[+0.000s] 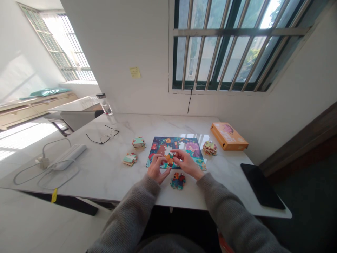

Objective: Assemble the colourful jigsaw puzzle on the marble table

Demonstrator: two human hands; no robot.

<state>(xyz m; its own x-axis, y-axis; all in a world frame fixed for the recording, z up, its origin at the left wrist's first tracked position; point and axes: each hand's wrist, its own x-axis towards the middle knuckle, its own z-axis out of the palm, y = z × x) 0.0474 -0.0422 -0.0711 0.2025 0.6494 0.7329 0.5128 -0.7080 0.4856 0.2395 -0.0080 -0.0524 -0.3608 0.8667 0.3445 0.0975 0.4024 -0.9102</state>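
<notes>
A colourful jigsaw puzzle board (184,144) lies on the white marble table (105,175), with an unfilled gap near its middle. My left hand (157,168) and my right hand (185,162) meet over the board's near edge, fingers curled, together pinching a small orange puzzle piece (170,160). A cluster of joined pieces (178,181) lies just in front of the board between my wrists. Loose piles of pieces sit to the left (138,143) (130,159) and to the right (210,148) of the board.
An orange puzzle box (228,136) lies at the back right, a black tablet (262,185) near the right edge. Glasses (104,135), a glass bottle (105,104) and a white power strip with cables (68,156) occupy the left side. Wall and barred window stand behind.
</notes>
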